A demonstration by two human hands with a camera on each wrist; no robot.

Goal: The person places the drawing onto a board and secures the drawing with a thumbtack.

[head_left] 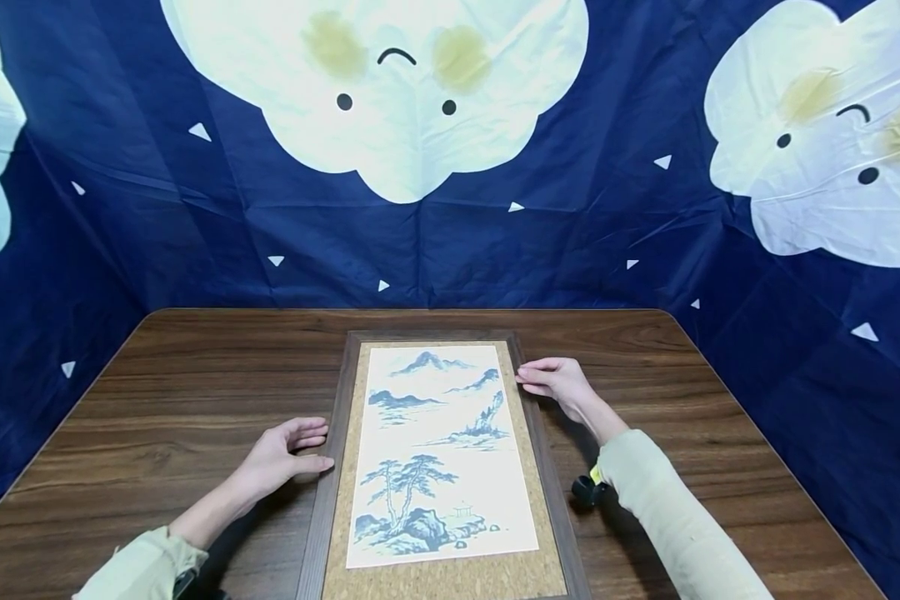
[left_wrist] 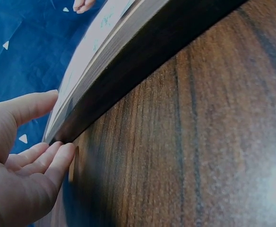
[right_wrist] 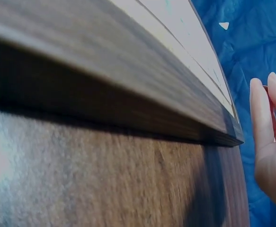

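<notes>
A tall dark wooden frame [head_left: 555, 500] with a cork board [head_left: 450, 581] inside it lies on the table. On the cork sits a white sheet printed with a blue ink landscape [head_left: 435, 467] of mountains, pines and rocks. My left hand [head_left: 285, 454] is at the frame's left side, thumb tip at its edge and fingers loosely extended. At the upper right edge of the frame is my right hand [head_left: 562, 387], its thumb and fingertips drawn close together. In the right wrist view a tiny dark bit shows between those fingertips; I cannot tell whether they hold something.
The brown wood-grain table [head_left: 195, 375] extends on both sides of the frame. Behind and beside it hangs a dark blue cloth [head_left: 420, 250] with white clouds and small triangles. A black device [head_left: 587, 492] with a yellow part shows by my right sleeve.
</notes>
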